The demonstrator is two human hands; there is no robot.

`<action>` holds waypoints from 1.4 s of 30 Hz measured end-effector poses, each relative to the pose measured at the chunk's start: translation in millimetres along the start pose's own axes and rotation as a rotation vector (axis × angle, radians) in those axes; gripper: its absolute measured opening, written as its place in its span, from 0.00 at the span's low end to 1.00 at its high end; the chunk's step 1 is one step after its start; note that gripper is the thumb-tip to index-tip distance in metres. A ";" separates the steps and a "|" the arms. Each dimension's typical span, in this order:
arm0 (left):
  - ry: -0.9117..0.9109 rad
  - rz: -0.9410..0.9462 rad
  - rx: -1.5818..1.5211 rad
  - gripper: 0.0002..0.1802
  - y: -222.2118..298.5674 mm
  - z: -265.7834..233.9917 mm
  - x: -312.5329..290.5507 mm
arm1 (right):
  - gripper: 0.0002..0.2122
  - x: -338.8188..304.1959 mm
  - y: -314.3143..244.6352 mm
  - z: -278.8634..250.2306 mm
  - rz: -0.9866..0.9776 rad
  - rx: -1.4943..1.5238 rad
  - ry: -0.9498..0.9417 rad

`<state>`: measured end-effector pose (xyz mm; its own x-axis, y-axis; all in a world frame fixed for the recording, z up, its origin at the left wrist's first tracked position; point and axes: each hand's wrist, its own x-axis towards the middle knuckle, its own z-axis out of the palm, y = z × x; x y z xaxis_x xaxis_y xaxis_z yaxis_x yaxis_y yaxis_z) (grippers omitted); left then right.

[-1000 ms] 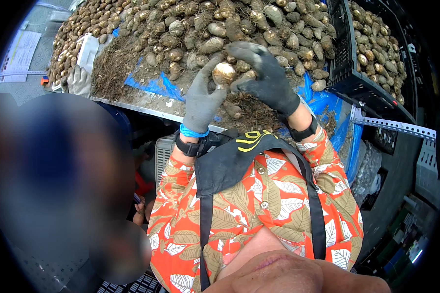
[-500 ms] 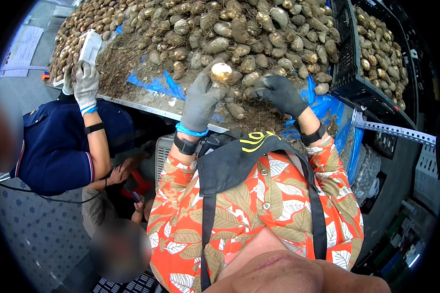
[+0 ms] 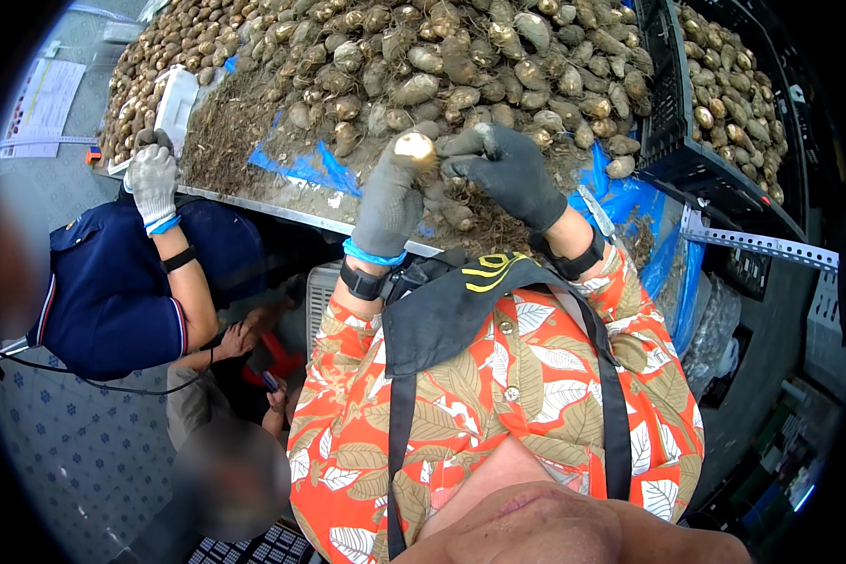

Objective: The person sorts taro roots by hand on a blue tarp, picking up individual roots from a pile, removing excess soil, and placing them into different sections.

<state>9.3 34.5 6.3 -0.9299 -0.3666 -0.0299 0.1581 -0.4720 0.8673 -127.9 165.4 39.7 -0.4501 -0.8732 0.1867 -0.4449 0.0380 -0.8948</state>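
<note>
My left hand [image 3: 391, 202], in a grey work glove, is closed around a taro corm [image 3: 414, 147] whose pale round end faces up. My right hand [image 3: 512, 174], in a dark grey glove, is beside the corm's right side. Its thumb and forefinger come together there, and whatever lies between them is too small to make out. Below the hands, a few brown taro corms [image 3: 456, 216] lie on loose roots and soil. A large heap of hairy, unpeeled taro corms [image 3: 442, 56] rises just beyond both hands.
On the right stands a black plastic crate [image 3: 667, 141] of taro corms beside a perforated metal bar [image 3: 771, 246]. Blue sheeting [image 3: 305, 169] shows under the soil. A slim grey object [image 3: 596, 211] lies by my right wrist. A co-worker's gloved hand [image 3: 153, 179] is at left, near a white tray [image 3: 175, 103].
My right hand has moved up and left to the corm, its fingers now at the corm's side. My left hand has shifted slightly left and tilted the corm. The slim grey object has come into view.
</note>
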 end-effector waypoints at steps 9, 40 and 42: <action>0.052 0.055 -0.220 0.29 18.3 27.5 -3.8 | 0.13 10.0 -3.9 -20.9 -0.182 -0.097 0.027; -0.185 -0.107 0.351 0.39 38.2 17.6 4.8 | 0.21 3.7 0.8 -29.8 0.062 -0.181 -0.466; -0.129 -0.118 0.263 0.37 31.1 12.1 3.8 | 0.20 5.8 -7.3 -28.4 0.061 -0.345 -0.436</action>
<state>6.6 28.1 39.1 -0.9738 -0.2093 -0.0891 -0.0286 -0.2757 0.9608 -149.3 173.8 58.8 -0.1534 -0.9818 -0.1121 -0.6886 0.1876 -0.7005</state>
